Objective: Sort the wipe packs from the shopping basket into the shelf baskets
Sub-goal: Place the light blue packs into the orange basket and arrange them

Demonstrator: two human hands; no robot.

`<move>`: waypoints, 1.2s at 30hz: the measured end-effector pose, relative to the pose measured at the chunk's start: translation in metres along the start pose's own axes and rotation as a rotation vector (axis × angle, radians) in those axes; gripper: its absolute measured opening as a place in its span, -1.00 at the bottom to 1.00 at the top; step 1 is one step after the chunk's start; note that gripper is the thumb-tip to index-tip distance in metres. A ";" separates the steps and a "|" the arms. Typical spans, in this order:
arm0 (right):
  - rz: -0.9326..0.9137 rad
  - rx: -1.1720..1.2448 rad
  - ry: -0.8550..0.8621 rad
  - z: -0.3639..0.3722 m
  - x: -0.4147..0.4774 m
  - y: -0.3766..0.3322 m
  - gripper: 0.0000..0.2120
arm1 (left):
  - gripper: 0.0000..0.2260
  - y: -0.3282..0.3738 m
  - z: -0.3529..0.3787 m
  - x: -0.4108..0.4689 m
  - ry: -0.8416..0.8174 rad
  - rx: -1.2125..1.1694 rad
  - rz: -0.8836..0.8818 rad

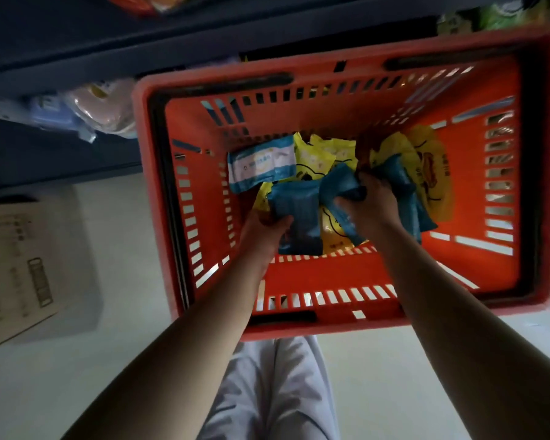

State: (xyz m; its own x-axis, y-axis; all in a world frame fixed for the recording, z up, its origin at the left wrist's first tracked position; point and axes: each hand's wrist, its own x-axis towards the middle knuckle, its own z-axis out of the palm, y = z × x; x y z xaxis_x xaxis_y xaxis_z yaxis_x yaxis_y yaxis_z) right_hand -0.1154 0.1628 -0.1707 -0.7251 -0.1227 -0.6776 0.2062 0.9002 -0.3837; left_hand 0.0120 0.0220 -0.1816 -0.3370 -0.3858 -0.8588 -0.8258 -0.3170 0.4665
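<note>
A teal wipe pack (299, 214) sits at the near left of the heap inside the red shopping basket (327, 290), its long axis running near to far, tilted a little to the right. The left hand (262, 231) grips its near left edge, fingers (281, 221) curled round it. Just to the right, the right hand (370, 201) clutches a bunch of crumpled teal packs (407, 198), fingers closed tight on them; how many it holds cannot be told, and they splay out to left and right of the fist. A white-and-blue wipe pack (261, 168) lies at the far left, long axis left to right. Yellow wipe packs (429, 173) lie beneath and lean against the right wall. The basket stands on a pale floor (134, 223) below a dark shelf (77, 61). A cardboard box (23, 265) lies at the left.
</note>
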 end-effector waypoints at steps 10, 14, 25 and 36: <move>0.036 0.163 0.058 -0.002 -0.008 0.000 -0.54 | -0.80 0.005 -0.002 -0.010 -0.067 -0.118 -0.006; -0.018 0.302 0.104 -0.036 -0.026 -0.003 -0.54 | -0.70 0.024 -0.010 -0.032 -0.038 -0.055 0.101; -0.198 0.844 -0.068 -0.196 -0.256 -0.129 -0.44 | -0.77 0.152 -0.101 -0.277 -0.085 -0.514 0.223; -0.322 1.028 -0.416 -0.224 -0.408 -0.262 -0.69 | -0.47 0.187 -0.216 -0.447 -0.531 -0.957 0.446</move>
State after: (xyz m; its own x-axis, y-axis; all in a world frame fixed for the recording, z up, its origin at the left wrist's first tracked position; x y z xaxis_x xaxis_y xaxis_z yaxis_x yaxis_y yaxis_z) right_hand -0.0205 0.0709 0.3467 -0.6084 -0.5846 -0.5367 0.6272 0.0602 -0.7765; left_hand 0.1057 -0.0524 0.3349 -0.8422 -0.2899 -0.4546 0.0115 -0.8526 0.5224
